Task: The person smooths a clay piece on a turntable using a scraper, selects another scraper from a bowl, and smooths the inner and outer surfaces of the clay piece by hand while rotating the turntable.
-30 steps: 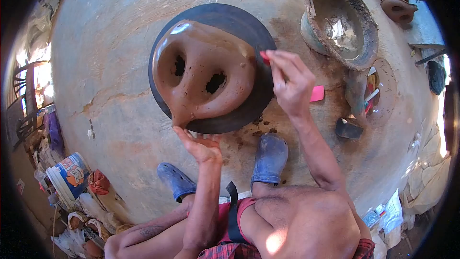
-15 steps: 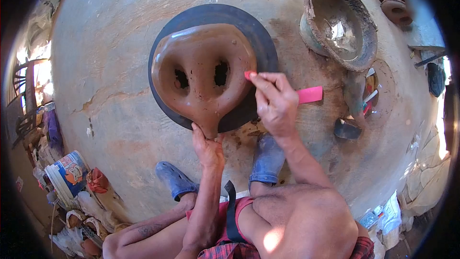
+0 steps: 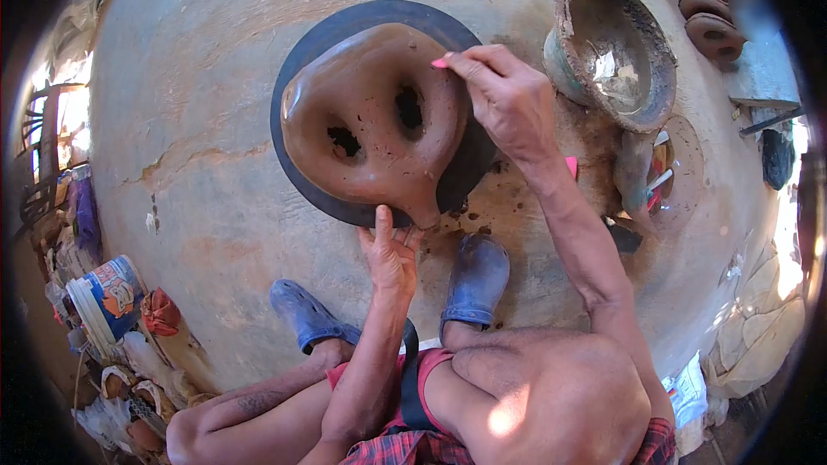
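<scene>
A wet brown clay piece (image 3: pixel 376 151) with two ragged dark holes and a tapering stub lies on a round black turntable (image 3: pixel 303 168). My left hand (image 3: pixel 390 260) is palm up at the turntable's near rim, thumb against the edge and fingers partly hidden below it, beside the stub. Pinched between the thumb and fingers of my right hand (image 3: pixel 514 103) is a small pink scraper (image 3: pixel 441 62). Its tip rests at the clay's upper right edge, close to a small bump (image 3: pixel 412 46).
At the upper right stands a crusted basin (image 3: pixel 558 65) with water in it. A pink strip (image 3: pixel 571 167) lies behind my right forearm, near a dish of tools (image 3: pixel 680 168). Shaped clay pieces (image 3: pixel 713 34) line the far right; a bucket (image 3: pixel 110 297) sits at lower left.
The clay piece and turntable have turned counterclockwise, the stub swinging right. My right hand has moved up along the clay's edge with the scraper; my left hand has shifted slightly right.
</scene>
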Motion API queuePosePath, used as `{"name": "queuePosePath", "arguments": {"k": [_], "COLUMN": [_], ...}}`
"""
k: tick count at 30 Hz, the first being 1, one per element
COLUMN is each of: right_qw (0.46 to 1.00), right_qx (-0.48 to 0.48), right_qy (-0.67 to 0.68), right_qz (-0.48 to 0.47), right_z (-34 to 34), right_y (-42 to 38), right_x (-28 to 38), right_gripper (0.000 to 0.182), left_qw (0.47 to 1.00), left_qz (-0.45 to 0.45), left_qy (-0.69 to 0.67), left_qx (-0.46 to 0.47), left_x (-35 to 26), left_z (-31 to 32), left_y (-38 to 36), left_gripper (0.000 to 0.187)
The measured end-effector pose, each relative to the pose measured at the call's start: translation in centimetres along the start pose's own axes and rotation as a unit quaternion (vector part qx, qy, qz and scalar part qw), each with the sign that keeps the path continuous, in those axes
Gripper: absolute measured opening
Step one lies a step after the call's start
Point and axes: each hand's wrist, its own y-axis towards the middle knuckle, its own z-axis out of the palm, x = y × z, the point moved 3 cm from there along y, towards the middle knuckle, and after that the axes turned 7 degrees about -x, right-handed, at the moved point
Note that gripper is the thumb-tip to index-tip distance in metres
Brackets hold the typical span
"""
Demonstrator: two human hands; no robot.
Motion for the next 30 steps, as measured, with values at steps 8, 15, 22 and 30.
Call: {"name": "queuePosePath", "arguments": {"k": [8,15,22,30], "right_qw": [0.991,0.985,0.971,0.993], "right_qx": [0.024,0.087,0.220,0.024], "right_qy": [-0.010,0.069,0.095,0.010], "right_qz": [0.128,0.134,-0.001,0.111], "right_z": [-1.3,-2.7,-6.4,-2.6], "right_y": [-6.0,-9.7,-10.2,-5.9], "right_x": [5.3,9.0,7.2,6.2], "right_gripper": [0.041,0.042,0.024,0.028], "left_qw": [0.998,0.996,0.997,0.997], "left_qz": [-0.014,0.030,0.029,-0.002], "left_qy": [-0.006,-0.044,-0.039,-0.029], "left_qx": [-0.060,-0.070,-0.056,-0.074], "left_x": [2.0,3.1,2.0,2.8], "left_z": [1.0,1.9,2.1,1.7], "left_y": [-0.6,-0.4,-0.8,-0.7], "left_gripper": [0.081,0.071,0.074,0.075]}}
